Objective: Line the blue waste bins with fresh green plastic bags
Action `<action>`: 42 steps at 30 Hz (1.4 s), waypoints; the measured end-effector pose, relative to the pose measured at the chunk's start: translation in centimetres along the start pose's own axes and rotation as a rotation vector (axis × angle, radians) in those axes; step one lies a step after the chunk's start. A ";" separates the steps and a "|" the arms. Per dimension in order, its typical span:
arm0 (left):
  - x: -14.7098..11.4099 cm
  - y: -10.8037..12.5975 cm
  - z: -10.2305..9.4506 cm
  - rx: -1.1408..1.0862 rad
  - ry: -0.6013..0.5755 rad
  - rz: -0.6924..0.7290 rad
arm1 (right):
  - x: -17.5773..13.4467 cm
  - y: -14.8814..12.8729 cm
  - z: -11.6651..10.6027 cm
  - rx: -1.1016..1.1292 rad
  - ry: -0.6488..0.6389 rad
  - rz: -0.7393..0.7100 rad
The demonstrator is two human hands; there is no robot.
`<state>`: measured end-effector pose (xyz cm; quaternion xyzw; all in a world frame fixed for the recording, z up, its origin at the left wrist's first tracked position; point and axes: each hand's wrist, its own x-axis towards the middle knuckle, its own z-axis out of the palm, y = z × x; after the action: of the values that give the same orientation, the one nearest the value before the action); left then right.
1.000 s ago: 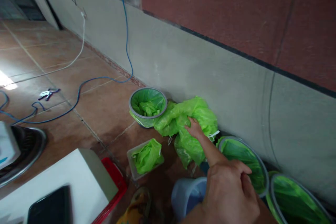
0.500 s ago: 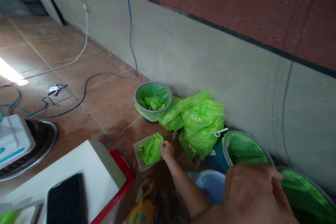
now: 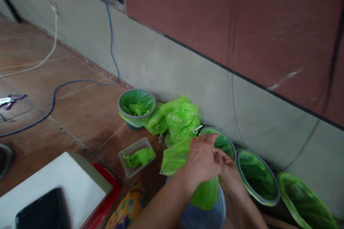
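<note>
My left hand (image 3: 200, 159) and my right hand (image 3: 227, 166) are close together, fingers pinched on a thin green plastic bag (image 3: 176, 157). One part of the bag spreads out left of my left hand, and another part hangs below the hands. Under them stands a light blue bucket (image 3: 209, 218), partly covered by my arms and the bag. To the left, a clear plastic tray (image 3: 124, 167) on the floor holds more crumpled green plastic (image 3: 141, 157). My right fingertips are partly hidden behind the left hand.
Along the wall are a small green-lined bin (image 3: 122, 109), a heap of green bags (image 3: 181, 120), another lined bin (image 3: 221, 139) and a further lined bin (image 3: 272, 200). A green bag (image 3: 311, 200) gapes at far right. A phone (image 3: 43, 211) lies on a white box (image 3: 67, 175).
My left hand has lifted a green bag out of the tray and brought it right, meeting my right hand above the bucket. Less green plastic lies in the tray. The view has shifted right.
</note>
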<state>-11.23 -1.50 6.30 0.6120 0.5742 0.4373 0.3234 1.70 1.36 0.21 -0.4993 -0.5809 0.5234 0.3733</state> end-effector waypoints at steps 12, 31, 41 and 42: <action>-0.6 1.2 3.2 0.233 -0.463 0.240 | -7.9 -5.4 -12.0 -0.362 0.171 -0.266; -1.8 0.5 6.7 0.403 -0.176 0.483 | -14.0 0.8 -19.7 -0.675 0.805 -0.436; -4.8 3.2 9.5 0.246 -0.391 0.343 | -16.4 1.8 -18.0 -0.753 0.934 -0.322; -4.9 3.1 9.9 0.198 -0.363 0.275 | -16.7 1.4 -16.8 -0.729 0.899 -0.344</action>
<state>-0.73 -5.68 4.23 0.7817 0.4580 0.3017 0.2969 21.77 -11.00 3.27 -0.6663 -0.5804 -0.0398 0.4665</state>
